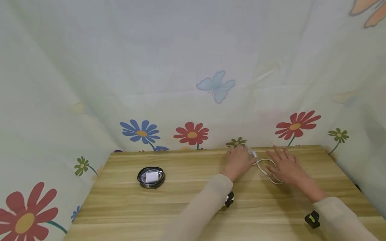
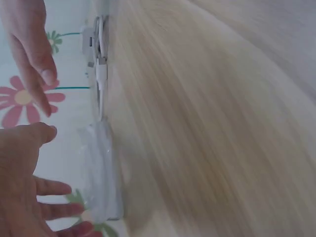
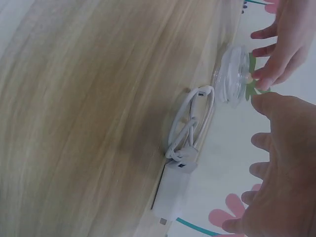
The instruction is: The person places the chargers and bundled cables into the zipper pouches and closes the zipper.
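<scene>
Left hand (image 1: 238,162) and right hand (image 1: 286,169) spread, thin white looped cable (image 1: 265,173) between

From the head: at the far edge of the wood-grained counter (image 1: 181,174), left hand reaching forward, fingers extended, just beside a clear plastic packet (image 1: 252,153) with whitish contents. Right hand angled forward and inward, fingers splayed, partly over the right end of the white looped cable. Between both hands, cable slanting from beside the packet toward the near right; nearer to the right hand. Well apart to the left, a flat round black coil (image 1: 151,177) with a white rectangle on top.

From the left wrist: packet lying lengthwise along the counter, roughly in line with the cable; nearest to the left hand, thumb and fingers apart, pinching nothing. Beyond the cable's plug, a boxy white plastic block (image 2: 87,40) with a dark port. Right hand raised, fingertips directed toward the left hand.

From the right wrist: packet, cable, block in a row, the block at the right hand's end, long axis roughly along that row. Cable against its end; impossible to tell whether plugged in. Right-hand fingers fanned, gripping nothing. Left-hand fingertips near the packet; contact unclear.
</scene>
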Motion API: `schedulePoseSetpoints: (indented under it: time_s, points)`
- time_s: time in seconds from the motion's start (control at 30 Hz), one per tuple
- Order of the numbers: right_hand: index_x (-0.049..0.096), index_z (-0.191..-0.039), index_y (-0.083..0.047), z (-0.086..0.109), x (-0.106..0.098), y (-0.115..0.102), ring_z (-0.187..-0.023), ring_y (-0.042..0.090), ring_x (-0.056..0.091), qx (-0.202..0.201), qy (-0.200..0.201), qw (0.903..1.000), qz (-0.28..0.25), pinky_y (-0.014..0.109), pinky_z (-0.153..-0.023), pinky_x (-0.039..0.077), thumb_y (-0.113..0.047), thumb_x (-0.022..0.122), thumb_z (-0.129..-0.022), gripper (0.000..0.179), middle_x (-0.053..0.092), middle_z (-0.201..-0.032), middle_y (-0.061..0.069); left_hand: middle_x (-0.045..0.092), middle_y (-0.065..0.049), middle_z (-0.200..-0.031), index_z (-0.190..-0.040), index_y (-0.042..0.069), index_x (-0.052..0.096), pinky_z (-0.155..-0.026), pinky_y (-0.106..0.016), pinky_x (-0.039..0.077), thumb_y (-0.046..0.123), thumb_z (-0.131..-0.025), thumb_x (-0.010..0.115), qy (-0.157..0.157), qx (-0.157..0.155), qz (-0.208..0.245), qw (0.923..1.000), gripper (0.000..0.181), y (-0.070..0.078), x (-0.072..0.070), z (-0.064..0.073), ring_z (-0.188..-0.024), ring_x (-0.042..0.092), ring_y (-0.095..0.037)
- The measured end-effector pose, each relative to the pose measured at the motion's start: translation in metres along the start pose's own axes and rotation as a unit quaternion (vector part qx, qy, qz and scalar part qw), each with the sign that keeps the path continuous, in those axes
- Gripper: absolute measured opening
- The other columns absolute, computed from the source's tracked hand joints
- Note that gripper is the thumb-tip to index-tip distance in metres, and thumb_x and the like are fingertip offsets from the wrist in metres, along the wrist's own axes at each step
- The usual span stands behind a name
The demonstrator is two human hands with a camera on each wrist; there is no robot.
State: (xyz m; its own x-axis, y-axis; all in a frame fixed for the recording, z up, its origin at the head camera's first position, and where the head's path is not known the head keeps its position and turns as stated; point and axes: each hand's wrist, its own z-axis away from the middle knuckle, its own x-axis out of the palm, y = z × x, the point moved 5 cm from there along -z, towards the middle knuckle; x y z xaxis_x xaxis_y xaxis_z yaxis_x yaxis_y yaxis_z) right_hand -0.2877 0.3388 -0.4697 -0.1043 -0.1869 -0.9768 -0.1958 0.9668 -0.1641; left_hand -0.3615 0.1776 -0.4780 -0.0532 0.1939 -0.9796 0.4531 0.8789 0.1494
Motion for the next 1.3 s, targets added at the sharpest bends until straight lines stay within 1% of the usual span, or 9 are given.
schedulePoseSetpoints:
  time_s: [0.13,0.33,0.53,0.67,0.8,0.93,1.0,1.17,1.3]
  points:
    - [0.042,-0.152,-0.006,0.001,-0.003,0.002,-0.142,0.062,0.019,0.003,-0.007,1.0000,-0.006,0.084,-0.102,0.022,-0.041,0.060,-0.101,0.064,0.025,-0.160,0.029,0.055,-0.005,-0.142,-0.139,0.022,0.059,-0.104,-0.040,0.046,0.075,-0.089,0.056,-0.012,-0.036,-0.013,0.9992,0.073,0.007,0.008,-0.011,-0.132,0.048,-0.027]
    - [0.043,-0.151,-0.007,0.001,-0.006,-0.002,-0.142,0.061,0.019,0.000,-0.002,0.9999,-0.015,0.085,-0.101,0.021,-0.038,0.060,-0.101,0.061,0.025,-0.160,0.029,0.053,-0.005,-0.140,-0.137,0.025,0.060,-0.104,-0.041,0.043,0.063,-0.086,0.071,-0.005,-0.034,-0.008,0.9994,0.065,0.003,0.010,-0.016,-0.134,0.043,-0.028]
    - [0.044,-0.149,-0.008,0.005,-0.003,-0.002,-0.140,0.062,0.021,-0.001,-0.004,0.9997,-0.025,0.084,-0.100,0.024,-0.035,0.064,-0.099,0.060,0.025,-0.158,0.030,0.054,-0.004,-0.140,-0.126,0.021,0.060,-0.106,-0.039,0.044,0.042,-0.088,0.077,-0.034,0.036,-0.008,0.9987,0.046,-0.006,0.006,-0.010,-0.131,0.047,-0.028]
    - [0.044,-0.148,-0.007,0.005,-0.003,0.000,-0.138,0.062,0.023,0.001,-0.001,0.9996,-0.027,0.084,-0.099,0.027,-0.032,0.065,-0.099,0.059,0.027,-0.157,0.031,0.049,-0.004,-0.149,-0.132,0.018,0.056,-0.117,-0.038,0.036,0.030,-0.091,0.076,-0.059,0.108,0.009,0.9924,0.047,-0.009,0.007,-0.005,-0.140,0.044,-0.025]
    - [0.044,-0.147,-0.007,0.006,-0.003,0.000,-0.136,0.062,0.027,-0.001,-0.004,0.9995,-0.031,0.084,-0.097,0.029,-0.030,0.067,-0.098,0.059,0.031,-0.154,0.032,0.047,-0.003,-0.151,-0.130,0.016,0.055,-0.122,-0.037,0.028,0.029,-0.092,0.074,-0.075,0.151,0.030,0.9853,0.045,-0.014,0.006,0.001,-0.143,0.041,-0.023]
    - [0.044,-0.145,-0.007,0.006,0.000,-0.006,-0.134,0.060,0.030,-0.008,-0.005,0.9993,-0.036,0.083,-0.095,0.031,-0.028,0.068,-0.097,0.058,0.036,-0.150,0.033,0.050,-0.002,-0.147,-0.123,0.016,0.056,-0.112,-0.030,0.040,0.031,-0.096,0.071,-0.084,0.158,0.034,0.9832,0.035,-0.019,0.006,0.007,-0.135,0.049,-0.018]
    - [0.045,-0.145,-0.007,0.007,0.000,-0.009,-0.134,0.060,0.031,-0.013,0.000,0.9993,-0.034,0.083,-0.095,0.032,-0.029,0.068,-0.097,0.057,0.038,-0.150,0.032,0.051,-0.004,-0.146,-0.126,0.014,0.056,-0.105,-0.025,0.045,0.030,-0.097,0.070,-0.085,0.156,0.030,0.9837,0.036,-0.020,0.007,0.009,-0.129,0.052,-0.014]
    - [0.049,-0.144,-0.006,0.007,0.002,-0.009,-0.134,0.059,0.032,-0.015,0.005,0.9994,-0.030,0.082,-0.096,0.032,-0.030,0.067,-0.097,0.056,0.041,-0.148,0.031,0.057,-0.007,-0.140,-0.134,0.007,0.057,-0.104,-0.025,0.046,0.031,-0.099,0.067,-0.071,0.155,0.022,0.9852,0.044,-0.022,0.009,0.013,-0.124,0.057,-0.015]
    - [0.053,-0.143,-0.007,0.007,0.005,-0.006,-0.134,0.059,0.034,-0.010,0.003,0.9997,-0.024,0.082,-0.097,0.032,-0.030,0.068,-0.096,0.054,0.043,-0.146,0.030,0.071,-0.001,-0.114,-0.112,0.010,0.069,-0.101,-0.027,0.046,0.029,-0.102,0.061,-0.034,0.180,-0.008,0.9830,0.023,-0.022,0.005,0.016,-0.108,0.065,-0.014]
